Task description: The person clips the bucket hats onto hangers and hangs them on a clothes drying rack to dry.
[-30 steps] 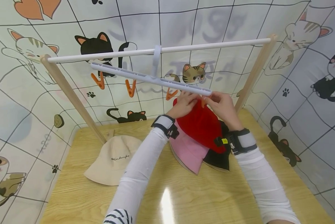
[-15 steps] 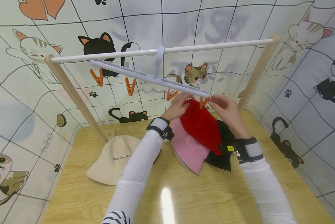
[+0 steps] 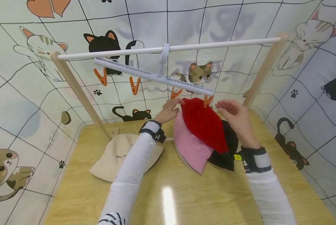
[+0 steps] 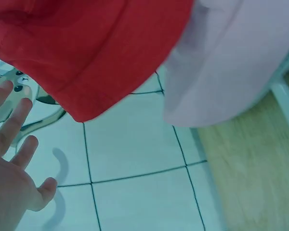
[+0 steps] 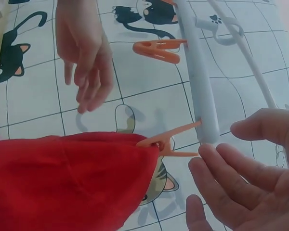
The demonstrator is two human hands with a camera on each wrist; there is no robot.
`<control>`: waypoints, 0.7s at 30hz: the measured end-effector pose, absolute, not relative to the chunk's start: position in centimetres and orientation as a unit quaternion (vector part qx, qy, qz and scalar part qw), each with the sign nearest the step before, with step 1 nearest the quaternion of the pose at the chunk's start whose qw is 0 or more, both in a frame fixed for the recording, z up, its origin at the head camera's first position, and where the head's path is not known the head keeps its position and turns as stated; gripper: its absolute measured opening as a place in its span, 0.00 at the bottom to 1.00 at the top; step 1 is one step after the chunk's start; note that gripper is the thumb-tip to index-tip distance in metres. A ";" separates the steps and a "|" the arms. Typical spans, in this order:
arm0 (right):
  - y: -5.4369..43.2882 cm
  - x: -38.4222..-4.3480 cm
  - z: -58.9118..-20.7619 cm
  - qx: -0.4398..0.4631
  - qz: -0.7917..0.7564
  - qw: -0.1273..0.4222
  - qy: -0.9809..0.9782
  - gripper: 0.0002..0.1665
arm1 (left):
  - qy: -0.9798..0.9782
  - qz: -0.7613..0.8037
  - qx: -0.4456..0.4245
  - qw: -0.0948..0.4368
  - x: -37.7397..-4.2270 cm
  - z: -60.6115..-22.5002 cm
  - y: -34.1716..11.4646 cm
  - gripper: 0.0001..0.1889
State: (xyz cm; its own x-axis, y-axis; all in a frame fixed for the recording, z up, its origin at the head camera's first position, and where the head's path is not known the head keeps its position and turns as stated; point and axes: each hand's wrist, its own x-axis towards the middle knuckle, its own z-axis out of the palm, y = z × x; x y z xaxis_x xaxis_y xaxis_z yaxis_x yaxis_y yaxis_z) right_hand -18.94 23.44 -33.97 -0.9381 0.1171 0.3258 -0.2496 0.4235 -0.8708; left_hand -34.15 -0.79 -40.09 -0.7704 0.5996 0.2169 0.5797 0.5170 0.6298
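Note:
A red bucket hat (image 3: 203, 128) hangs by its edge from the orange clip (image 3: 208, 100) at the right end of a pale blue clip hanger (image 3: 148, 75). In the right wrist view, the jaws of this clip (image 5: 160, 144) bite the hat's fabric. My left hand (image 3: 168, 111) is at the hat's left side with its fingers loose and holding nothing; the left wrist view shows its fingers (image 4: 13, 127) spread apart from the cloth. My right hand (image 3: 236, 117) is just right of the clip, fingers relaxed, fingertips right by the hanger's end in the right wrist view.
The hanger hooks over a white rod (image 3: 221, 44) between wooden posts (image 3: 75, 89). Several other orange clips (image 3: 134, 85) hang from it. Behind the red hat are a pink hat (image 3: 189, 148) and a black hat (image 3: 225, 161). A beige hat (image 3: 116, 156) lies on the wooden table (image 3: 201, 197).
My right hand has let go of the clip and drawn away to the right. My left hand has come off the red hat, moving left. The hat now hangs from the clip.

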 end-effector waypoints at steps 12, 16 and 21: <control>26.1 -18.5 -37.3 0.032 0.512 0.150 -0.845 0.19 | 0.888 0.293 0.352 0.047 -33.0 -43.2 -2.8 0.18; 28.0 -18.4 -38.9 0.035 0.489 0.114 -0.864 0.20 | 0.894 0.264 0.359 0.038 -32.6 -43.6 -3.7 0.17; 30.4 -18.6 -40.6 0.048 0.445 0.099 -0.889 0.19 | 0.899 0.266 0.348 0.017 -32.6 -43.2 -5.1 0.17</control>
